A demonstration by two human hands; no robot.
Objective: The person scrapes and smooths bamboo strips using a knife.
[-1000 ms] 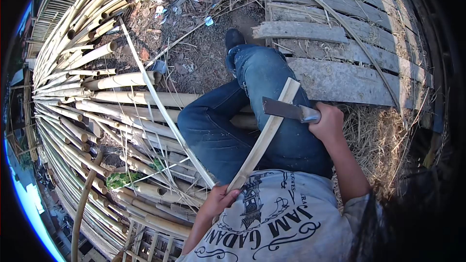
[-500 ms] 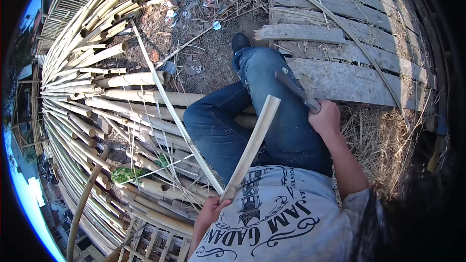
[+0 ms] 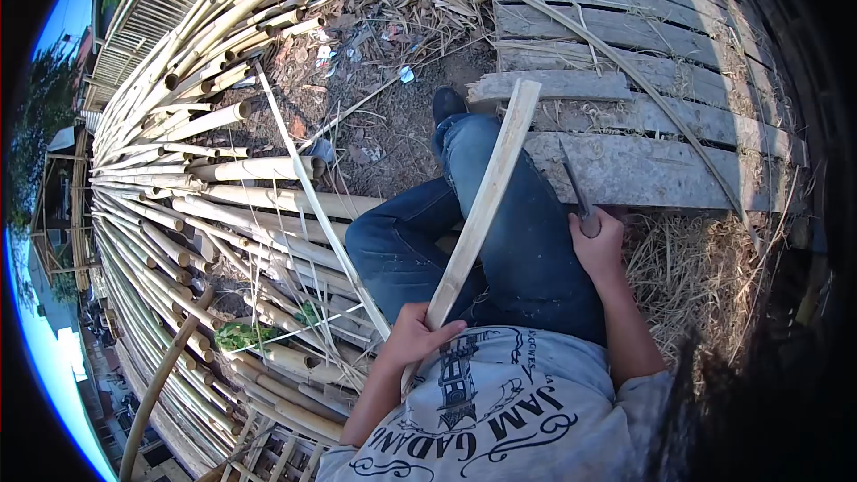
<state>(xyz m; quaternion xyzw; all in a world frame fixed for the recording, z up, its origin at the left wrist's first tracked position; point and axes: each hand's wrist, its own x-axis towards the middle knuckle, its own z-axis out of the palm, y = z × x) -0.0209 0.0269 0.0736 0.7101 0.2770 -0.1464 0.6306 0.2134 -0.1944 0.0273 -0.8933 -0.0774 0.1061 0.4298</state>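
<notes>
My left hand (image 3: 418,332) is closed around the lower part of a split bamboo strip (image 3: 483,205), in front of the shirt. The strip slants up across my jeans, and its far end is above my right knee. A short end of it shows below the hand. In my right hand (image 3: 598,241), beside my right thigh, is the handle of a knife (image 3: 576,178). Its dark blade points away from me over the planks, seen nearly edge-on and apart from the strip. A long thin bamboo sliver (image 3: 308,187) leans left of my legs.
Many bamboo poles (image 3: 268,168) lie stacked on the left. A slatted wooden platform (image 3: 625,165) stands at the right, with a loose board (image 3: 549,87) on its edge. Dry shavings (image 3: 687,277) cover the ground at lower right. A curved pole (image 3: 161,375) rises at lower left.
My left hand has moved forward, and the bamboo strip's far end has risen past my knee. The knife has turned from lying over the thigh to pointing forward, blade more edge-on.
</notes>
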